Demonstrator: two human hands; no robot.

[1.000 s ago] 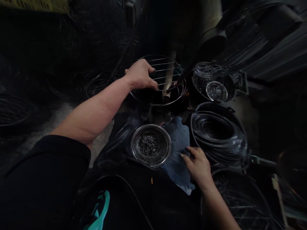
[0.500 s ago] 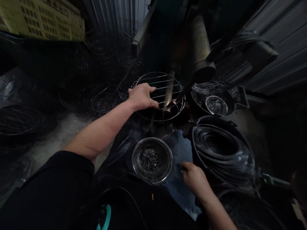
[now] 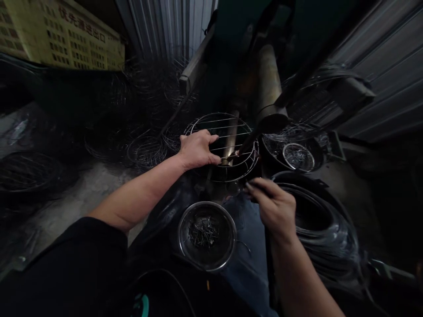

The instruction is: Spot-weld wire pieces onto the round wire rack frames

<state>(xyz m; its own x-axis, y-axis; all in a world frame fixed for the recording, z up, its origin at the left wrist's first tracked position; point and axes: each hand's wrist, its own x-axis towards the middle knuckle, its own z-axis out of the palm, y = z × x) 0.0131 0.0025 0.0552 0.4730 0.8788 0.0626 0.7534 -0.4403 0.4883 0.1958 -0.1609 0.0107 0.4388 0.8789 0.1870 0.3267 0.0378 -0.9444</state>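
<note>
My left hand [image 3: 197,149] grips the near left rim of a round wire rack [image 3: 228,132], fingers curled over its wires. The rack sits under a machine's slanted rod tip [image 3: 243,147]. My right hand [image 3: 274,204] is raised just below the rack's right side, fingers pinched together on a thin dark piece that I cannot make out. Below both hands stands a round metal bowl [image 3: 185,244] with several small wire pieces in it, beside a blue cloth [image 3: 246,215].
Coils of wire rings [image 3: 327,233] lie at the right, with another bowl of rings [image 3: 299,156] behind them. Stacks of finished wire racks [image 3: 145,149] pile up at the left. A machine column [image 3: 267,83] rises behind the rack. Corrugated metal walls surround.
My right hand left the blue cloth and rose toward the rack's right side, now pinched shut. My left hand kept its hold on the rack. The view tilted upward.
</note>
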